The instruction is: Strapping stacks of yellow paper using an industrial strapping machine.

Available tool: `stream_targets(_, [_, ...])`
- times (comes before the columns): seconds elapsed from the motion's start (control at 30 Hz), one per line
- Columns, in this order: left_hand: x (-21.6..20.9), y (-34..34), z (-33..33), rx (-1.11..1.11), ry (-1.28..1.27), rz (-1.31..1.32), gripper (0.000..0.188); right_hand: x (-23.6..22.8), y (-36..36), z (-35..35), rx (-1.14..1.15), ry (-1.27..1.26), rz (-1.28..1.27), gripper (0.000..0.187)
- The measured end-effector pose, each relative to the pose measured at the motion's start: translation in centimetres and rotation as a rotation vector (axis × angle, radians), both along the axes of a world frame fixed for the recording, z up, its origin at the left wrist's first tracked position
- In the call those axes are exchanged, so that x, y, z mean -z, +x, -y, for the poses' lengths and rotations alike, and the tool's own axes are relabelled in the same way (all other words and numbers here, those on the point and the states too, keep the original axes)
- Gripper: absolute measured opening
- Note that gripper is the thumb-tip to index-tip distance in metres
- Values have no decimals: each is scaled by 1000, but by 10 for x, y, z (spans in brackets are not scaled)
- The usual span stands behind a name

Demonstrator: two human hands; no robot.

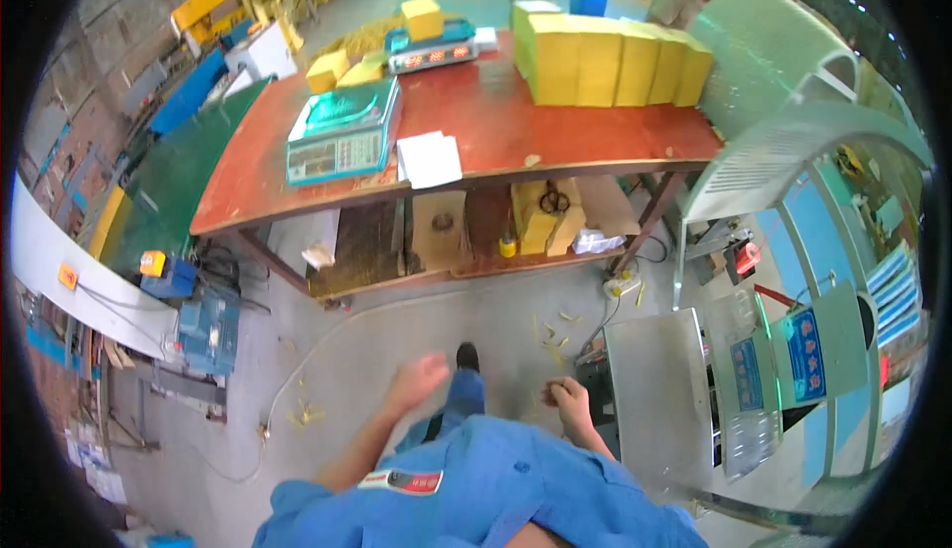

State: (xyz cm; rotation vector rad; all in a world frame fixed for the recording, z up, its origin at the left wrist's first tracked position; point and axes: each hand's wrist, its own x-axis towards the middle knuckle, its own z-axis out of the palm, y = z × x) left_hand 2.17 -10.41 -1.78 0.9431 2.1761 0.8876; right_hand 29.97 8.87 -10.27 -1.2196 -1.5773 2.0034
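Observation:
My left hand (417,381) hangs over the floor in front of my body, touching nothing I can see; motion blurs its fingers. Beside my right leg, my right hand (569,398) is closed, its fingers curled in; what they hold, if anything, is hidden. Ahead stands a red-topped table (476,117), out of reach of both hands. On it are a teal digital scale (337,156), white papers (429,159) and a row of upright yellow packs (600,62). A second scale (433,57) farther back carries a yellow block (421,17).
Scissors (553,199) and boxes lie on the table's lower shelf. To my right stand a metal-topped stand (657,389) and green metal chairs (773,176). A blue motor (208,330) is at left. A cable (327,335) crosses the floor. Another person (679,0) bends behind the table.

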Motion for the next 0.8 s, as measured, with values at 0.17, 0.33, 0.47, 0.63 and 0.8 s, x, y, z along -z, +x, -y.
stream_targets(0.17, [-47, -129, -116, -86, 378, -292, 32, -13, -103, -43, 110, -155, -57, 20])
stream_targets(0.33, [-78, -235, -223, 26, 466, -619, 33, -31, -207, -96, 42, -151, -86, 23])
stream_targets(0.47, [-69, -282, -271, 134, 310, -802, 41, -68, -262, -134, 39, -111, -185, 25])
stream_targets(0.63, [-53, -308, -288, 237, 183, -840, 49, -92, -295, -182, 9, -158, -216, 22])
stream_targets(0.8, [-56, -318, -290, 339, 145, -891, 52, -131, -340, -235, -119, -115, -253, 21])
